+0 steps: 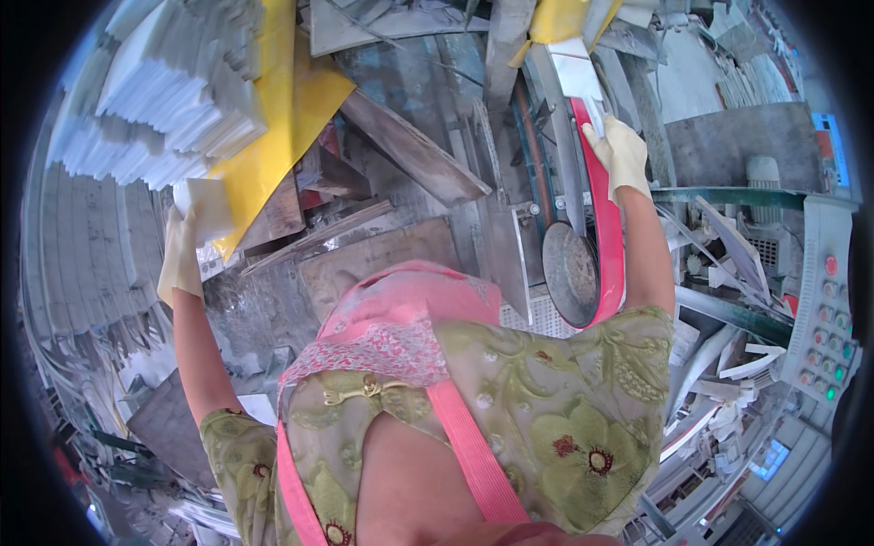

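Both my hands wear pale, thin gloves. Over at the left, my left hand [184, 247] grips a small white tile [208, 207] by its near edge. That tile is beside a tall pile of white tiles [173, 91] and the edge of a yellow sheet [278, 136]. My right hand [623, 156] reaches forward at the right, its thumb and fingers closed on a narrow white piece [595, 116]. This lies at the far end of a red belt [608, 246], just short of more white tiles [574, 71] in line under a yellow cover [557, 20].
A round pulley wheel [571, 268] carries the belt's near end. On the right stands a grey control panel [824, 309] with several buttons, some lit green. Wooden boards [414, 150] slant across the middle. Broken white offcuts [751, 359] lie at the right.
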`<action>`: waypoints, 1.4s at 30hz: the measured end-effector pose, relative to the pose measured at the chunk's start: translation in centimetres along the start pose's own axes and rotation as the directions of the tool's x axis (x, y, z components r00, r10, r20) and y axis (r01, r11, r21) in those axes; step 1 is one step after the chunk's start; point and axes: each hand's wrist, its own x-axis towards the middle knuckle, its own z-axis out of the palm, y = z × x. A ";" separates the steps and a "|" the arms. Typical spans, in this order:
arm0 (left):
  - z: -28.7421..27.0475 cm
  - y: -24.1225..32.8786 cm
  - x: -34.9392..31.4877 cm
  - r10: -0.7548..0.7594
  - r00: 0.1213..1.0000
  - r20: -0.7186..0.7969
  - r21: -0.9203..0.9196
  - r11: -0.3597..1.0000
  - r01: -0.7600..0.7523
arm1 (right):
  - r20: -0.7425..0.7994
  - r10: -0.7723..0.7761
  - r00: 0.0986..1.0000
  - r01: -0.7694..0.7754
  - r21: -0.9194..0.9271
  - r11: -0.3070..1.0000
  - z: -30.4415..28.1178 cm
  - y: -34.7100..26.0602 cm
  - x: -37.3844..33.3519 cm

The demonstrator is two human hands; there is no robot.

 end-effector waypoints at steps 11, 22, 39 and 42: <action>0.4 0.7 -0.9 0.236 0.970 -0.048 0.068 0.970 -0.233 | 0.199 -0.406 0.892 -0.166 0.979 0.115 -5.0 -33.9 -11.9; -1.2 1.6 -0.8 0.095 0.968 0.230 0.082 0.990 -0.117 | -0.010 -0.384 0.923 0.124 0.954 0.272 -2.8 -54.7 -15.1; 0.4 4.1 -0.6 0.006 0.990 0.143 0.234 0.971 -0.040 | -0.162 -0.661 0.732 0.675 0.302 0.673 0.5 -49.6 -17.6; 1.0 3.6 -0.7 0.054 0.997 0.058 0.245 0.967 -0.066 | -0.116 -0.674 0.730 0.667 0.337 0.665 1.5 -50.9 -19.8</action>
